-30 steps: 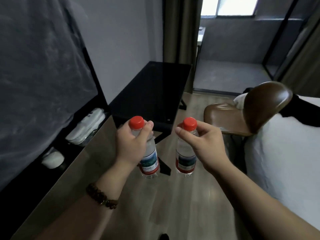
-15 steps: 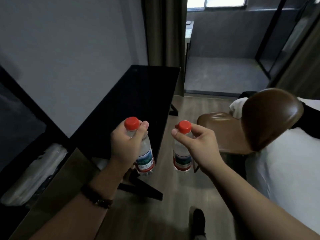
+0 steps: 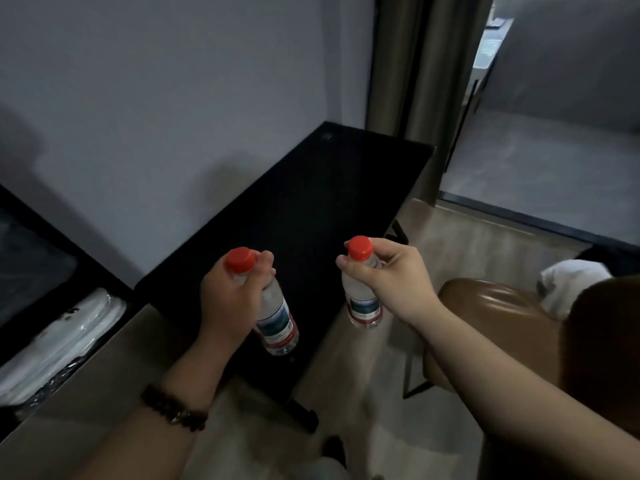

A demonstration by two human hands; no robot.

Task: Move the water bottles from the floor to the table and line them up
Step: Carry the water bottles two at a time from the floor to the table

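Now both clear plastic water bottles with red caps are off the floor and in the air. The left bottle (image 3: 275, 313) is grasped around its neck and shoulder by the left hand (image 3: 230, 299), the grip clenched just under the cap. It hangs over the near end of the black rectangular tabletop (image 3: 311, 209). Its long axis is tilted, cap toward the person and to the left, base swung far and to the right. The right bottle (image 3: 362, 296) is pinched at the neck by the fingers of the right hand (image 3: 391, 282), that grip also closed on it. It hangs close to upright at the tabletop's right edge, its lower part showing against the pale wooden floor (image 3: 460, 244), so whether it stands over the surface or just off it cannot be told.

From both grips the bare dark surface lies ahead and to the left, running away toward the far corner by the brown curtain (image 3: 408, 81). In my judgement the left hand is the nearer one to a landing spot, and its bottle wants righting before it goes down. The right hand needs to travel left first.

The dark surface gives little clue to how high the bases hang above it. A brown leather chair (image 3: 485, 306) sits near on the right, partly hidden behind the right forearm. At far left a white plastic-wrapped bundle (image 3: 65, 337) lies on a low dark shelf, cut off by the frame. No other bottles show on the floor.
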